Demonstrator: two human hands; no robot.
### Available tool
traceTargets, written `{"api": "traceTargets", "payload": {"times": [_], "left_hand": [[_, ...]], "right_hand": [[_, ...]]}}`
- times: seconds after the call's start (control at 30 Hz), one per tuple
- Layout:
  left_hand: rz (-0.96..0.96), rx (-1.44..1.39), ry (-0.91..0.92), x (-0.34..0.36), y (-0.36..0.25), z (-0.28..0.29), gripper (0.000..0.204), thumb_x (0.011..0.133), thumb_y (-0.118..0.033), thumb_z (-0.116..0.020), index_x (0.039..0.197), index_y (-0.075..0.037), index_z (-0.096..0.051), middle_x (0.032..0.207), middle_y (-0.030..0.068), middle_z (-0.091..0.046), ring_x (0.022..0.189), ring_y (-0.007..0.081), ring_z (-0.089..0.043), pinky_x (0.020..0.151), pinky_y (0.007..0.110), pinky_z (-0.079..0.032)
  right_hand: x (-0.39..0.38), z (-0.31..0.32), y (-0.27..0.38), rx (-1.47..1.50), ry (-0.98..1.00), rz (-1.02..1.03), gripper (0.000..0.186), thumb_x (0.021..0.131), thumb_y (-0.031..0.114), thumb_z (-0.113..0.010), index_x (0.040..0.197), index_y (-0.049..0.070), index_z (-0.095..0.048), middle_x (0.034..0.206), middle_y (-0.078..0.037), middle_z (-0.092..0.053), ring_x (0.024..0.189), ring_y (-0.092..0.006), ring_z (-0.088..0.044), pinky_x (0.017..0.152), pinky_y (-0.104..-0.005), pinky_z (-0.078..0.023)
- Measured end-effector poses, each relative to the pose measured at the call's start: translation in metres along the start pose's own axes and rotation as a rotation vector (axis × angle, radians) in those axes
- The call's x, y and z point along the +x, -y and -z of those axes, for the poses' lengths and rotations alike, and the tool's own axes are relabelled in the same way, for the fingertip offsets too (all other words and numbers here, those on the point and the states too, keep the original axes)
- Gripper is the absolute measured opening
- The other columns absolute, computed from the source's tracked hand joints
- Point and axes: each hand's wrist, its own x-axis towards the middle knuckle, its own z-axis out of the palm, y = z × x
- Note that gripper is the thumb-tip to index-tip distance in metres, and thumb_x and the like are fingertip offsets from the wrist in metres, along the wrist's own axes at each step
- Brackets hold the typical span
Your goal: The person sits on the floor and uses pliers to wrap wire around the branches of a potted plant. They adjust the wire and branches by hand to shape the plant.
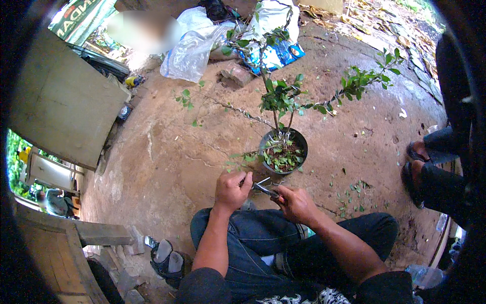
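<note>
Between my knees and a potted small tree (283, 96), both my hands are close together. My right hand (297, 204) is closed around the handles of a pair of pliers (265, 190), whose metal jaws point toward my left hand. Thumb and fingers pressed together, my left hand (233, 190) is closed just left of the jaws; what it pinches is too small to make out. A short pale strip shows by the jaw tips. Spiral wire wraps several of the tree's branches. Cut leaves lie on the soil in the round dark pot (305, 147).
Plastic bags (190, 55) and a brick chunk (236, 74) lie beyond the tree. Another person's sandalled feet (418, 152) are at the right. Sandals (167, 261) rest at my lower left, near a wooden bench (55, 253). Leaf clippings (353, 197) dot the dirt floor.
</note>
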Motion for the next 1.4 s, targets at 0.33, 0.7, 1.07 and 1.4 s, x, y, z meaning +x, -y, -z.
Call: {"api": "traceTargets", "payload": {"times": [0.33, 0.7, 1.07, 1.4], "left_hand": [[-0.059, 0.105, -0.13, 0.001, -0.002, -0.005, 0.032, 0.095, -0.018, -0.069, 0.067, -0.005, -0.059, 0.064, 0.0161, -0.06, 0.061, 0.0387, -0.059, 0.065, 0.05, -0.046], [-0.096, 0.158, -0.108, 0.003, -0.007, -0.006, 0.032, 0.094, -0.018, -0.07, 0.066, -0.006, -0.059, 0.06, 0.0144, -0.058, 0.059, 0.0363, -0.06, 0.062, 0.049, -0.046], [0.025, 0.015, -0.043, 0.0, -0.004, -0.007, 0.036, 0.101, -0.025, -0.064, 0.072, -0.004, -0.063, 0.064, 0.0182, -0.062, 0.06, 0.0414, -0.061, 0.057, 0.053, -0.046], [0.327, -0.106, 0.201, 0.004, -0.013, -0.006, 0.045, 0.104, -0.031, -0.06, 0.075, 0.004, -0.062, 0.066, 0.0261, -0.059, 0.057, 0.0445, -0.057, 0.056, 0.051, -0.042]], "right_hand": [[-0.002, -0.007, 0.0, -0.06, -0.134, 0.094, 0.033, 0.099, 0.015, -0.066, 0.13, 0.005, -0.059, 0.103, -0.021, -0.066, 0.094, -0.0449, -0.066, 0.079, -0.052, -0.053], [-0.005, -0.007, 0.009, -0.229, -0.125, 0.075, 0.036, 0.099, 0.019, -0.065, 0.134, 0.01, -0.058, 0.108, -0.015, -0.066, 0.101, -0.0382, -0.066, 0.085, -0.0474, -0.049], [-0.002, -0.005, 0.009, -0.033, -0.016, -0.057, 0.03, 0.1, 0.027, -0.065, 0.12, 0.006, -0.057, 0.11, -0.021, -0.067, 0.097, -0.0466, -0.067, 0.074, -0.0561, -0.054], [0.0, 0.007, -0.003, -0.41, -0.308, 0.134, 0.026, 0.09, 0.019, -0.069, 0.111, 0.008, -0.059, 0.094, -0.012, -0.062, 0.09, -0.0347, -0.066, 0.074, -0.0472, -0.055]]}}
